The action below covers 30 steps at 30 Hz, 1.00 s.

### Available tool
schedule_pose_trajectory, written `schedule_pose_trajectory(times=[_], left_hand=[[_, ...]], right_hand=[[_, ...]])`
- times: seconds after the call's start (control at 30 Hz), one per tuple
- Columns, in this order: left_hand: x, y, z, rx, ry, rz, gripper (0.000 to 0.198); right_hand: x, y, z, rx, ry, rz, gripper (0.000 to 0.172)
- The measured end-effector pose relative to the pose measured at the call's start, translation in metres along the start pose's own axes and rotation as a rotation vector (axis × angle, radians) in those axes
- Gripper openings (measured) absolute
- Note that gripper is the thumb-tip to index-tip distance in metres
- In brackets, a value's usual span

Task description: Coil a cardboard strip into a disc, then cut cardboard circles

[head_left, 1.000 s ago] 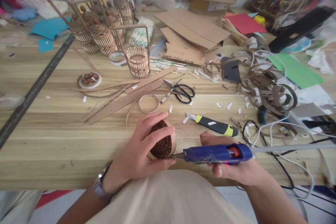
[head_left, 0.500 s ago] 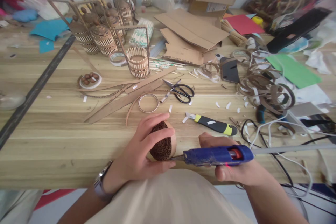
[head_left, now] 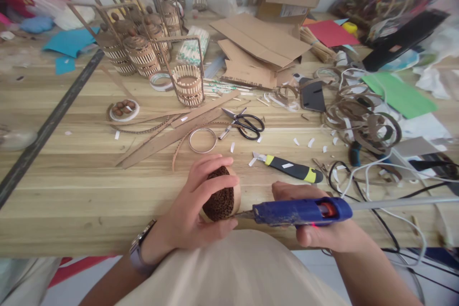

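My left hand (head_left: 201,203) is closed around a round coil of corrugated cardboard (head_left: 219,199), dark and full of small holes on its face, with a smooth tan band along its edge. In my right hand (head_left: 322,236) is a blue hot glue gun (head_left: 297,212), its glue stick trailing off to the right. The gun's metal nozzle meets the lower edge of the coil, close to my left thumb. Beyond the hands lie a utility knife (head_left: 294,167) with a black and yellow handle, black-handled scissors (head_left: 247,123) and a thin ring (head_left: 202,140).
Several small stick lanterns (head_left: 141,55) stand at the back left, one open lantern (head_left: 188,86) nearer. Cardboard sheets (head_left: 258,40) lie at the back. Curled cardboard strips (head_left: 349,110) and white cables (head_left: 373,169) crowd the right. A dish of brown balls (head_left: 124,109) sits left.
The glue gun has shifted slightly to the right, its nozzle still at the coil's lower edge. The coil has tilted a little in my left hand.
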<state>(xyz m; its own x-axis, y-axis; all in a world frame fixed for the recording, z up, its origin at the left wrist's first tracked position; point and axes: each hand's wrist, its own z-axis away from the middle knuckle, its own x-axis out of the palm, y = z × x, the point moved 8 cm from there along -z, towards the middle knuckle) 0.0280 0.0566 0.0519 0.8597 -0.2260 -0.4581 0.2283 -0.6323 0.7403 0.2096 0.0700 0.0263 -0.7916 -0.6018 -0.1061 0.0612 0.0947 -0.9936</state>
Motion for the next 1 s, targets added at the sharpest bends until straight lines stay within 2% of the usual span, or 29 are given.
schedule_pose_trajectory(times=[1.0], left_hand=[[0.0015,-0.004,0.0009,-0.071,-0.027,-0.052,0.053]], right_hand=[[-0.0007,-0.0089,-0.0013,-0.055,0.019,0.189,0.063]])
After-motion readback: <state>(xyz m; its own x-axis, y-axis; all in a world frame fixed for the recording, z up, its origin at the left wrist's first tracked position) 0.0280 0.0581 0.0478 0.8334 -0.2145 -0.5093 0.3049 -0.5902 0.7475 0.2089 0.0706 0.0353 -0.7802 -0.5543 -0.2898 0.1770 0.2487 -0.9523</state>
